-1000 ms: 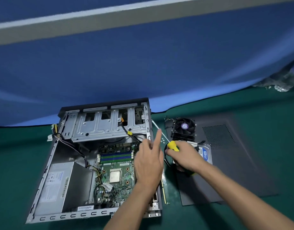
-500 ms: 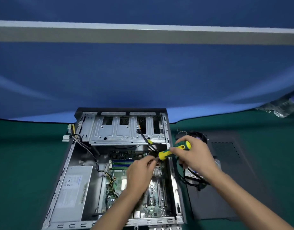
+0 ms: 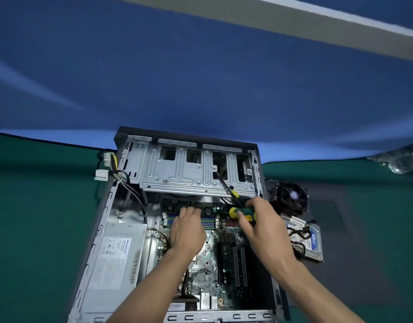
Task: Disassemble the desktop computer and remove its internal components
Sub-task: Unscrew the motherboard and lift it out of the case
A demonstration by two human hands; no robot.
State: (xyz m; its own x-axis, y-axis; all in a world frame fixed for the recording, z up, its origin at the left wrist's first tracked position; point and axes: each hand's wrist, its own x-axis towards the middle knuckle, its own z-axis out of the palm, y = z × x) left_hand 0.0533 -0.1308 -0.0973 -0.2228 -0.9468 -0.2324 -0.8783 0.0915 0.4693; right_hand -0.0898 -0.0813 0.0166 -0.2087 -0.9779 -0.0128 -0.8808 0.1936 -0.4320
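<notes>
**Teardown reaches the motherboard**

Fan cooler (image 3: pixel 291 198) and hard drive (image 3: pixel 311 241) already lie just right of the open computer case (image 3: pixel 259 159); motherboard (image 3: pixel 226 250) and power supply (image 3: pixel 117 259) remain inside. Both hands have moved in over the board: right hand (image 3: pixel 263 227) clamped on a screwdriver (image 3: pixel 243 213), left hand (image 3: pixel 188 229) fingers down at the memory slots (image 3: pixel 209 222), grip unclear.

A staged repair or recording workbench is being shown: a green cloth (image 3: pixel 37 229) is being used to cover the table, a blue fabric backdrop (image 3: pixel 200 78) is being hung behind it, and an opened computer case (image 3: pixel 200 173) is being laid out beside removed parts.
</notes>
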